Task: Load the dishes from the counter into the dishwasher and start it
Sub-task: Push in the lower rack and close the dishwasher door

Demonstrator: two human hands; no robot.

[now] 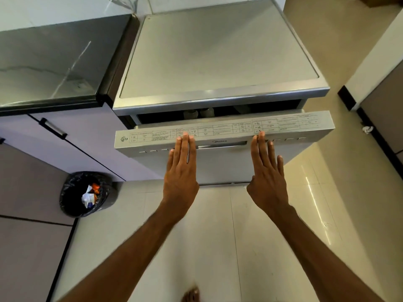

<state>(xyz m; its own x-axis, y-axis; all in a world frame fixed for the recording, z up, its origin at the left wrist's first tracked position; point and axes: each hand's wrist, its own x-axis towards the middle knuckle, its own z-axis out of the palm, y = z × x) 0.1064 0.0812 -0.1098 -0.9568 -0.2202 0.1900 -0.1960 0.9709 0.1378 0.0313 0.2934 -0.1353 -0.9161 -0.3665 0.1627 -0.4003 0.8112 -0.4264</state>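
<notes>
A silver freestanding dishwasher [218, 57] stands in front of me with its door [224, 162] tilted open only a narrow gap. Through the gap I see the tops of two pale dishes [198, 113] in the dark upper rack. A program sticker runs along the door's top edge. My left hand [181, 168] lies flat on the door front with straight fingers, its tips at the top edge. My right hand [267, 171] lies flat on the door in the same way, further right.
A dark glossy counter [54, 62] over lilac cabinets adjoins the dishwasher on the left. A bin lined with a black bag [87, 195] holding rubbish stands on the tiled floor at left. A wall corner with a dark skirting is at right. My bare foot [190, 294] shows at the bottom.
</notes>
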